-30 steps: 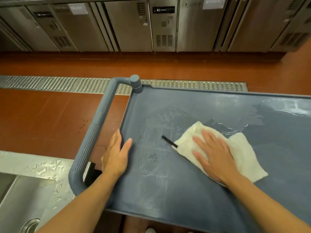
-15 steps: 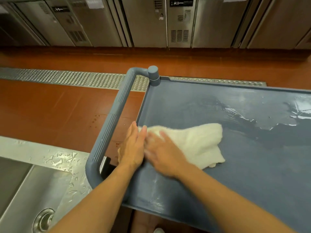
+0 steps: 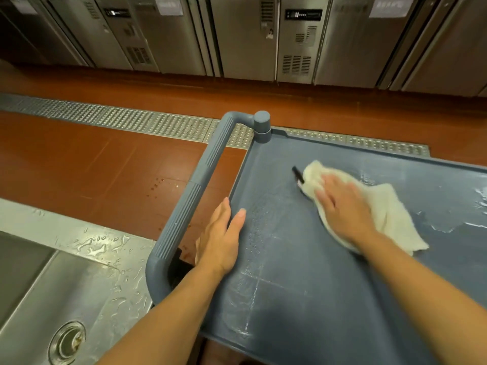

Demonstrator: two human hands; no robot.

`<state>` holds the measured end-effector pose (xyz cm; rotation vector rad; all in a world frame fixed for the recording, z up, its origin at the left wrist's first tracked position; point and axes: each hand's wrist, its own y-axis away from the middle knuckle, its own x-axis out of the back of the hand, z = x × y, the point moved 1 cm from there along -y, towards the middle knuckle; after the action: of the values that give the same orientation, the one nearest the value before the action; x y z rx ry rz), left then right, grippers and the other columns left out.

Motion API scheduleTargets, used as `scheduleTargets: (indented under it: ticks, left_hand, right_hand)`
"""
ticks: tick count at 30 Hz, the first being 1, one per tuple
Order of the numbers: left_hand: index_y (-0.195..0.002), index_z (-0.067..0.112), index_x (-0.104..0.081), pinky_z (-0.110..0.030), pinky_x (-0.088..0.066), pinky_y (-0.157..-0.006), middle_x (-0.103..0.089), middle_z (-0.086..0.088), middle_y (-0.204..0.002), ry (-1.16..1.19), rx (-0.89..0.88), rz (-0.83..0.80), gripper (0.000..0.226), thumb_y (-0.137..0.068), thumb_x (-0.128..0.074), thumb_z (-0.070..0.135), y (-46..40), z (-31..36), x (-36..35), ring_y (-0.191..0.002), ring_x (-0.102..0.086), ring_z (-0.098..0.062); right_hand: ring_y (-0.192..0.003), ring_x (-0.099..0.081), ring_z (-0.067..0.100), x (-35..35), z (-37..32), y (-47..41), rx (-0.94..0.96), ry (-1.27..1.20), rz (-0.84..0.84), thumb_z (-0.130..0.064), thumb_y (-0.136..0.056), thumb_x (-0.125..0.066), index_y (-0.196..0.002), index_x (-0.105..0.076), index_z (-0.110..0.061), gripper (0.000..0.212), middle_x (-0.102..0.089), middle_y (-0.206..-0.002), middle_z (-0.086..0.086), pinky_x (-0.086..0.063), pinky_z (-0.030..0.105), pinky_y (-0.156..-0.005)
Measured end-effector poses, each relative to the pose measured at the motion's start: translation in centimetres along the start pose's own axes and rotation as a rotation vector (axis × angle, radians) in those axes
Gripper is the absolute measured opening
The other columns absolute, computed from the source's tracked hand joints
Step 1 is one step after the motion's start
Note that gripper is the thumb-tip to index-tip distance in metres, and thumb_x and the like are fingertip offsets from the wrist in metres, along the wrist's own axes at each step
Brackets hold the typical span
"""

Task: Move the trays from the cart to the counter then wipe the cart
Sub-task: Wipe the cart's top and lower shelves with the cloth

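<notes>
The grey-blue cart top [image 3: 303, 299] fills the lower right, wet with streaks and a puddle at its right side. A white cloth [image 3: 387, 212] with a small black tag lies flat on it. My right hand [image 3: 345, 206] presses on the cloth with straight fingers. My left hand [image 3: 221, 241] rests flat on the cart's left rim, fingers straight, thumb on the inside of the rim. No trays are in view.
The cart's ribbed grey handle [image 3: 195, 196] loops out to the left. A wet steel sink [image 3: 52, 299] with a drain sits at lower left. Red floor, a metal drain grate [image 3: 131, 122] and steel cabinet fronts [image 3: 263, 35] lie beyond.
My right hand has slid the cloth from beside my left hand at the left rim back toward the right and far side. My left hand stays on the rim.
</notes>
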<state>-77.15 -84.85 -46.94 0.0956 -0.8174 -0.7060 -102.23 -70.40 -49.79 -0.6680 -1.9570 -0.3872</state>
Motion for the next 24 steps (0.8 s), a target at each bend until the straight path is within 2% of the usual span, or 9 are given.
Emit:
scheduleTargets:
  ticks: [3,6,11,14,15,17,20,22,24]
  left_hand:
    - [-0.16,0.042,-0.017,-0.053,-0.006,-0.126,-0.016,0.023,-0.167,0.073,-0.016,0.018,0.093,-0.079,-0.018,0.087,-0.7,-0.3,-0.4,-0.154,-0.016,-0.004]
    - [-0.159,0.039,-0.025,-0.051,-0.013,-0.127,-0.024,0.023,-0.164,0.208,-0.022,0.04,0.092,-0.079,-0.027,0.086,-2.0,-1.0,-0.6,-0.152,-0.021,-0.002]
    - [-0.151,0.032,-0.048,-0.045,-0.024,-0.125,-0.049,0.019,-0.153,0.489,-0.017,0.053,0.1,-0.073,-0.045,0.093,-2.6,-1.2,-0.3,-0.144,-0.04,-0.003]
    - [-0.146,0.028,-0.055,-0.041,-0.03,-0.122,-0.057,0.015,-0.147,0.54,-0.004,0.039,0.082,-0.085,-0.046,0.081,-2.4,-0.9,0.0,-0.14,-0.047,-0.004]
    - [-0.141,0.029,-0.061,-0.037,-0.036,-0.119,-0.061,0.015,-0.142,0.546,-0.008,0.046,0.068,-0.092,-0.045,0.074,-2.3,-0.7,0.1,-0.136,-0.051,-0.003]
    - [-0.118,0.03,-0.074,-0.023,-0.047,-0.1,-0.074,0.016,-0.118,0.607,0.005,0.058,0.04,-0.105,-0.043,0.051,-2.0,-0.2,0.3,-0.115,-0.065,0.002]
    - [-0.091,0.028,-0.071,-0.017,-0.048,-0.076,-0.075,0.024,-0.076,0.661,0.059,0.074,0.034,-0.107,-0.043,0.041,-1.9,0.3,0.3,-0.074,-0.068,0.013]
    - [-0.092,0.03,-0.064,-0.006,-0.048,-0.06,-0.068,0.032,-0.064,0.686,0.063,0.052,0.03,-0.107,-0.041,0.041,-1.4,0.9,0.3,-0.061,-0.062,0.02]
    - [-0.096,0.029,-0.063,0.0,-0.043,-0.051,-0.068,0.034,-0.065,0.72,0.076,0.035,0.027,-0.108,-0.041,0.04,-0.9,0.9,0.2,-0.06,-0.06,0.023]
  right_hand:
    - [-0.147,-0.034,0.025,-0.5,-0.4,-8.1,-0.03,0.037,-0.019,-0.042,-0.111,-0.028,-0.15,-0.045,-0.017,0.05,-0.043,-0.158,0.004,-0.017,0.046,-0.123]
    - [-0.149,-0.032,0.026,-2.9,-3.1,-12.6,0.05,0.059,-0.037,-0.039,-0.111,-0.028,-0.152,-0.043,-0.015,0.05,-0.041,-0.16,0.006,-0.013,0.045,-0.124]
    - [-0.14,-0.042,0.032,-3.8,-6.7,-14.7,0.085,-0.028,-0.035,-0.038,-0.111,-0.03,-0.146,-0.048,-0.012,0.047,-0.049,-0.153,0.011,-0.022,0.046,-0.119]
    - [-0.125,-0.051,0.033,-5.0,-9.2,-10.1,0.269,-0.087,-0.134,-0.042,-0.109,-0.031,-0.132,-0.058,-0.012,0.046,-0.059,-0.139,0.012,-0.032,0.044,-0.109]
    - [-0.121,-0.052,0.031,-5.4,-10.2,-8.0,0.34,-0.104,-0.165,-0.041,-0.109,-0.033,-0.128,-0.059,-0.011,0.043,-0.061,-0.135,0.011,-0.033,0.043,-0.107]
    - [-0.116,-0.051,0.023,-5.8,-11.7,-3.7,0.419,-0.162,-0.215,-0.036,-0.109,-0.037,-0.125,-0.059,-0.012,0.037,-0.062,-0.128,0.006,-0.033,0.04,-0.108]
    - [-0.118,-0.05,0.015,-6.2,-13.0,2.5,0.526,-0.214,-0.311,-0.034,-0.109,-0.04,-0.129,-0.064,-0.015,0.036,-0.062,-0.128,0.0,-0.026,0.034,-0.116]
    - [-0.134,-0.046,0.013,-6.6,-13.7,5.8,0.524,-0.238,-0.382,-0.037,-0.109,-0.037,-0.137,-0.062,-0.017,0.043,-0.057,-0.144,-0.001,-0.018,0.037,-0.124]
    - [-0.147,-0.036,0.012,-6.9,-14.2,8.2,0.475,-0.274,-0.406,-0.039,-0.11,-0.034,-0.144,-0.058,-0.016,0.048,-0.05,-0.155,0.0,-0.011,0.039,-0.127]
